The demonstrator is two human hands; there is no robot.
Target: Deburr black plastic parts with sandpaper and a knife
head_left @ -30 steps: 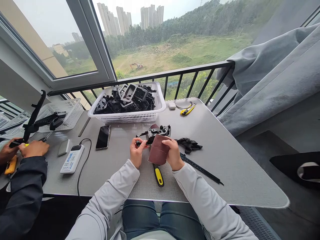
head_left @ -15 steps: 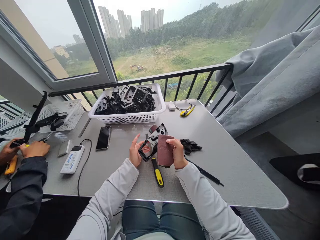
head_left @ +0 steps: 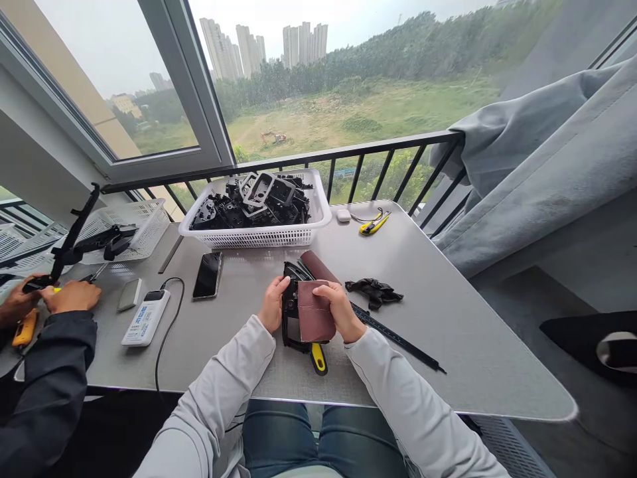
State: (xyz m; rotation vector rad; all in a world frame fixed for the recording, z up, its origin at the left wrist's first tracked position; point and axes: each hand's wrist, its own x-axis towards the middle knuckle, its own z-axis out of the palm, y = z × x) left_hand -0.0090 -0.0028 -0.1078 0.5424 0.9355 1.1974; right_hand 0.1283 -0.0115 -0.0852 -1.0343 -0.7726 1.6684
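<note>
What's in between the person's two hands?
In the head view, a black plastic part and folded reddish-brown sandpaper lie between the left hand and the right hand.

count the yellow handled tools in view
3: a utility knife at the table's far side, a tool handle below the person's right hand, and a yellow tool by a co-worker's hand at far left. More may be hidden.

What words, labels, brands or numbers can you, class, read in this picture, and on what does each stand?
No text can be quoted. The blue print on the white power bank is too small and blurred to read; the folded sandpaper in the right hand and the black plastic part in the left hand show no legible marks.
</note>
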